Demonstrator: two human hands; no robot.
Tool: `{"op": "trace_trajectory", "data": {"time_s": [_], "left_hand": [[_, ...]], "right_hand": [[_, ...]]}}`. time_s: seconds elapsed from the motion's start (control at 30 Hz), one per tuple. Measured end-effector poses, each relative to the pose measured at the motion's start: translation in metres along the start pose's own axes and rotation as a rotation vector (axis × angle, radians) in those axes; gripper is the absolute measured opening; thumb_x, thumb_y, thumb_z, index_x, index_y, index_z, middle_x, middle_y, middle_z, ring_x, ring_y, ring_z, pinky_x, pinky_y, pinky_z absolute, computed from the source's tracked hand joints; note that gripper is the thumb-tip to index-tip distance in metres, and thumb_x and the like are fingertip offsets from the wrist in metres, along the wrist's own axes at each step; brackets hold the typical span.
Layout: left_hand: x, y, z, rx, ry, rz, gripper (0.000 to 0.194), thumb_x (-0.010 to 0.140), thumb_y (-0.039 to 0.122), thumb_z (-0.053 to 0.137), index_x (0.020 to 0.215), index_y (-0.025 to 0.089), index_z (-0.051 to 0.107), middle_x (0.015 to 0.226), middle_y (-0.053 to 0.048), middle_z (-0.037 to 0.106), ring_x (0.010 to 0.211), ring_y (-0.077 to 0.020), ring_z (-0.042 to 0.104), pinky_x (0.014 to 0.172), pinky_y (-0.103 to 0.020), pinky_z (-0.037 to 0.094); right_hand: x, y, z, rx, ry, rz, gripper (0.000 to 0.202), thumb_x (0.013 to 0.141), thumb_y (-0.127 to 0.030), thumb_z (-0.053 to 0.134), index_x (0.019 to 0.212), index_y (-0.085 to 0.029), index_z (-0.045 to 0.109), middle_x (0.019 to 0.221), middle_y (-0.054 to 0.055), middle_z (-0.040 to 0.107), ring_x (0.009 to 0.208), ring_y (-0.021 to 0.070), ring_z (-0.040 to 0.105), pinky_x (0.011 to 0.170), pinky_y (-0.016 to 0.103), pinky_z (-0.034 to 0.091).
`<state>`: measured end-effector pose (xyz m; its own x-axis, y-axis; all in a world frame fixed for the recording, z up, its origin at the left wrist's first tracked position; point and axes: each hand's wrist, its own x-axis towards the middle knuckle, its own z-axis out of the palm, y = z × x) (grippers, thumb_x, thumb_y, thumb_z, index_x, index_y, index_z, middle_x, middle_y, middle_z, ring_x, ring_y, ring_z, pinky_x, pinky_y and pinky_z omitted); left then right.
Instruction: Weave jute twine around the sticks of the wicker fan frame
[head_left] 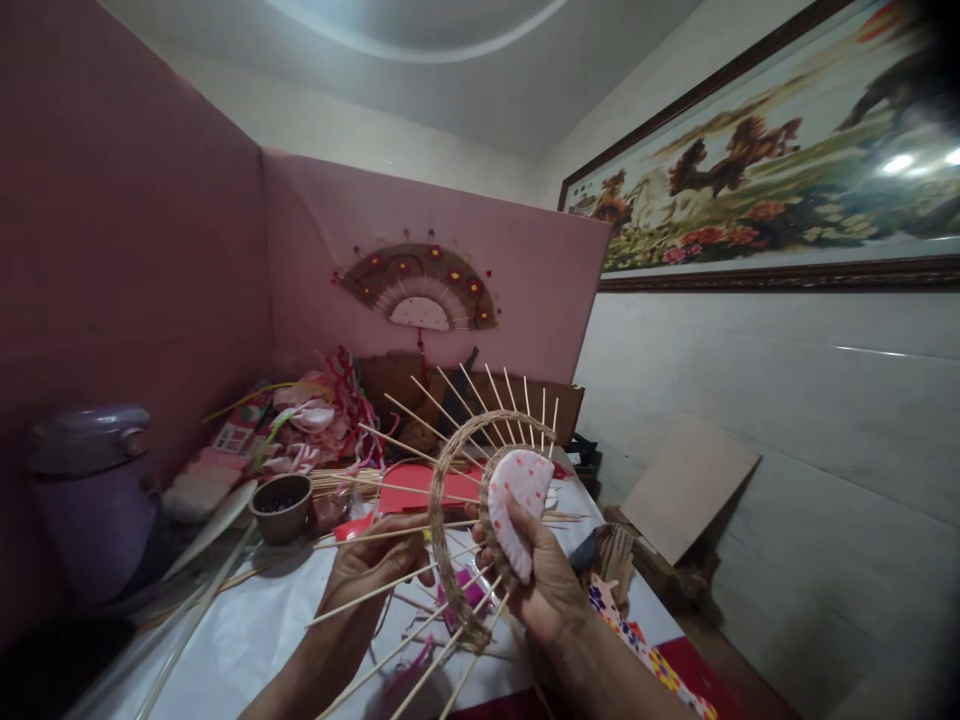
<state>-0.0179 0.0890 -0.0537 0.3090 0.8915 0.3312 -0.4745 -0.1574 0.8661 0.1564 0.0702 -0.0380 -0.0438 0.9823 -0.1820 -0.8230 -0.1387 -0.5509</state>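
A half-made fan (pixel 441 490) is held up in front of me. Thin wooden sticks fan out from a half-round padded base (pixel 534 478) in white cloth with red dots, and a braided twine band curves across them. My right hand (pixel 551 585) grips that base, thumb on the cloth and fingers behind. On the other side, my left hand (pixel 379 565) is closed around a stick at the fan's left edge, its fingertips partly hidden by the sticks and band. A small yellow bit shows beside those fingertips.
A finished fan (pixel 420 285) hangs on the pink board. On the white-covered table (pixel 225 640) are a brown bowl (pixel 281 508), red paper (pixel 420 488), loose sticks and a heap of pink ribbons (pixel 322 400). A purple flask (pixel 94 510) stands left; flowered cloth (pixel 637 640) lies right.
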Motion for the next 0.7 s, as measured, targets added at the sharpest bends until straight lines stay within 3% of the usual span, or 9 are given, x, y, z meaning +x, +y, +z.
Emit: {"op": "trace_trajectory", "data": {"time_s": [0.2,0.43,0.57,0.7], "left_hand": [[0.004,-0.006,-0.007,0.13,0.085,-0.066,0.026,0.074,0.03,0.065,0.098,0.02,0.07,0.077,-0.007,0.07,0.065,-0.0156,0.056,0.059,-0.025,0.04],[0.005,-0.003,-0.009,0.109,0.122,-0.129,0.025,0.07,0.029,0.068,0.092,0.018,0.072,0.074,-0.008,0.071,0.056,-0.01,0.051,0.051,-0.021,0.035],[0.003,0.007,-0.006,0.144,0.172,-0.133,0.023,0.068,0.03,0.07,0.087,0.017,0.073,0.064,-0.006,0.069,0.055,-0.0102,0.051,0.05,-0.021,0.033],[0.001,0.008,-0.005,0.263,0.147,-0.081,0.024,0.07,0.031,0.068,0.089,0.018,0.073,0.064,-0.005,0.068,0.06,-0.0138,0.055,0.055,-0.023,0.037]], "right_hand": [[0.007,0.004,0.001,-0.001,0.038,0.007,0.016,0.072,-0.026,0.067,0.075,-0.011,0.06,0.055,0.004,0.065,0.046,0.0138,0.061,0.041,0.021,0.05],[0.011,0.001,0.008,-0.06,0.029,0.082,0.02,0.079,-0.026,0.057,0.078,-0.006,0.061,0.054,0.008,0.065,0.037,0.0096,0.055,0.038,0.017,0.046],[0.013,0.002,0.011,-0.062,-0.006,0.015,0.019,0.079,-0.023,0.056,0.082,-0.005,0.061,0.059,0.01,0.067,0.046,0.0125,0.06,0.04,0.018,0.047],[0.018,0.008,-0.002,-0.04,0.0,-0.031,0.014,0.076,-0.023,0.06,0.079,-0.01,0.06,0.057,0.007,0.067,0.042,0.0119,0.058,0.039,0.019,0.047]]}}
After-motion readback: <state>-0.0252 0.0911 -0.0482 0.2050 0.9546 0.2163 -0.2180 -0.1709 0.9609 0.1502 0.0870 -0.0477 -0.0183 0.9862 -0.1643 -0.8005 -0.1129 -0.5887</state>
